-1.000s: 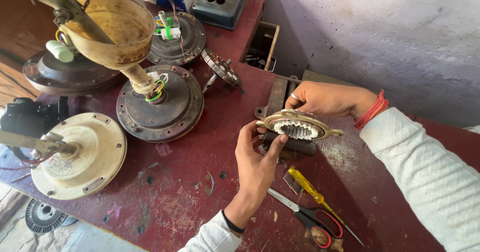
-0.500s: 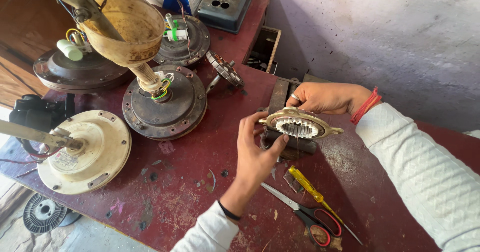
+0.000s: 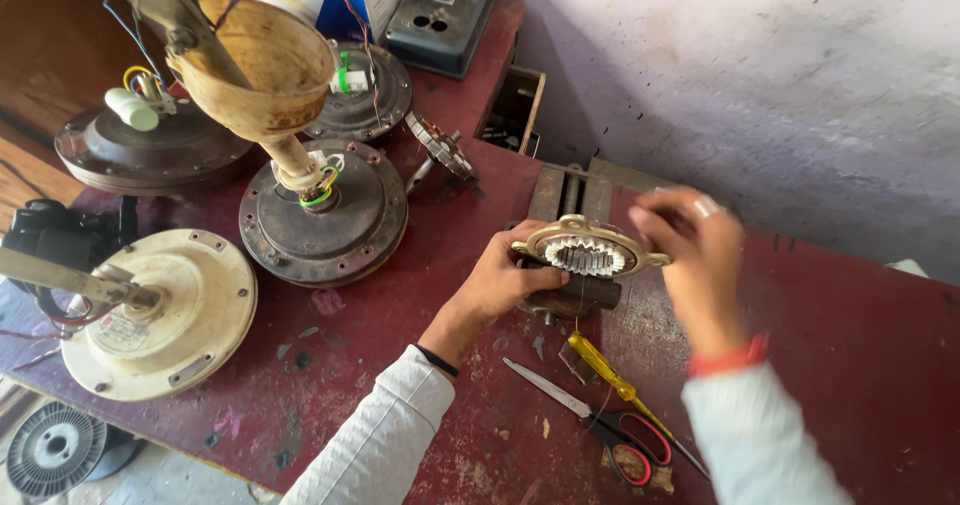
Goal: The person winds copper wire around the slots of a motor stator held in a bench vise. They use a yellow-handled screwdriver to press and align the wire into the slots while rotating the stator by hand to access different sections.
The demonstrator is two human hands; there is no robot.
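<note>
head view: fan stator (image 3: 585,255) on red workbench (image 3: 860,335)
left hand (image 3: 505,277): still clamped on stator rim
right hand (image 3: 690,255): lifted off since earlier (blurred, grip unclear)

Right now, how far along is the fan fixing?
Done: three motor housings lie opened on the red table. In hand: the left hand steadies a round toothed motor core while the blurred right hand hovers at its edge. Left: no wire coils show on the teeth; scissors and screwdriver lie unused.
</note>
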